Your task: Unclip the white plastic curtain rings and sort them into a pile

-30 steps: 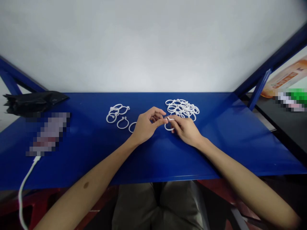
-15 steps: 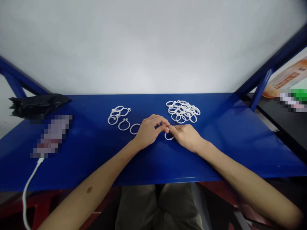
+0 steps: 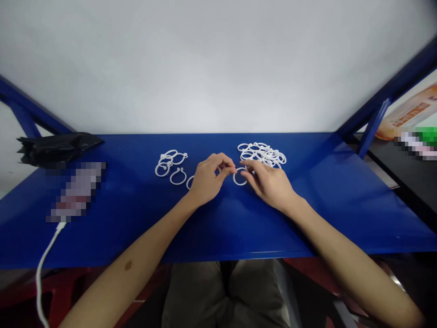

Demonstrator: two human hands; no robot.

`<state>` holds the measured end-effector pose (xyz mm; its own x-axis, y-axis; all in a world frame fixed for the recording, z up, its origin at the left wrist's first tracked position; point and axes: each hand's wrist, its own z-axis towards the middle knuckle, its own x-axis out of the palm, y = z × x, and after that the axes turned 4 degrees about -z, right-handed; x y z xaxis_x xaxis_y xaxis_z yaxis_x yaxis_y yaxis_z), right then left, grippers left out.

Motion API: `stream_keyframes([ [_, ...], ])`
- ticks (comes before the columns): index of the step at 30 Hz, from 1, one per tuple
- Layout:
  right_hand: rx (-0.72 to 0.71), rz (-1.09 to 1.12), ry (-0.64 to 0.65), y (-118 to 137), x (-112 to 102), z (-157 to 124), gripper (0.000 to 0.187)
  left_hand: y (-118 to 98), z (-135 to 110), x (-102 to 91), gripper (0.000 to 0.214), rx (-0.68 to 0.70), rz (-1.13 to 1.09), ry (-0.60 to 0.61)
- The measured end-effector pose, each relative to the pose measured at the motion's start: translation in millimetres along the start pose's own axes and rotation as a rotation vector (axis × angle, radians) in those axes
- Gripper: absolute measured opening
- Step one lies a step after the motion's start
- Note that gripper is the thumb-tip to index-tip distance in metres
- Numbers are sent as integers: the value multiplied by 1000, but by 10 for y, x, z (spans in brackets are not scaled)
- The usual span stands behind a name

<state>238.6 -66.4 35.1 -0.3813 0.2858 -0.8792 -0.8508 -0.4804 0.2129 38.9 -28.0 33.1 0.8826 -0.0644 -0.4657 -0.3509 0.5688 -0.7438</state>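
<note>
Near the middle of the blue tabletop, my left hand point(image 3: 210, 178) pinches a white plastic curtain ring point(image 3: 239, 184) between thumb and fingertips. The ring's edge by the fingertips is partly hidden. Just to its right, my right hand point(image 3: 273, 184) has thumb and fingers apart, close around the ring's right side, holding nothing I can see. Behind the right hand lies a heap of white rings point(image 3: 262, 153), partly covered by its fingers. Left of my left hand are a smaller cluster of rings point(image 3: 163, 157), a single ring point(image 3: 170, 177), and another ring point(image 3: 188, 181) half hidden by that hand.
A black plastic bag point(image 3: 58, 148) and a blurred-out flat object point(image 3: 80, 189) with a white cable point(image 3: 41, 269) occupy the left side. A white wall point(image 3: 218, 68) closes off the back. Blue frame bars point(image 3: 372, 132) rise at the right, beyond them a packaged item point(image 3: 409, 114).
Both hands have moved slightly away from me, with the ring. My right hand has parted from the left, and its thumb and fingers have spread.
</note>
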Motion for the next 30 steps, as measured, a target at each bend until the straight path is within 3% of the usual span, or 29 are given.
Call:
stream_keyframes([
  [5,34,177,7,-91,50,7,20,24,16,-7,13,-24,-8,54],
  [8,123,248,-56,-170,120,32,16,65,26,-14,6,-23,27,124],
  [12,375,44,-234,-373,96,159,17,210,43,-123,25,9,389,98],
  [16,498,-146,-254,-594,76,340,17,398,31,-251,21,-6,735,68],
  [21,537,-210,-237,-678,186,471,20,488,10,-248,16,-22,762,159],
  [25,563,-220,-221,-610,133,411,22,445,13,-202,10,10,719,186],
  [30,378,-165,-248,-393,-40,163,25,306,46,-188,10,26,637,192],
])
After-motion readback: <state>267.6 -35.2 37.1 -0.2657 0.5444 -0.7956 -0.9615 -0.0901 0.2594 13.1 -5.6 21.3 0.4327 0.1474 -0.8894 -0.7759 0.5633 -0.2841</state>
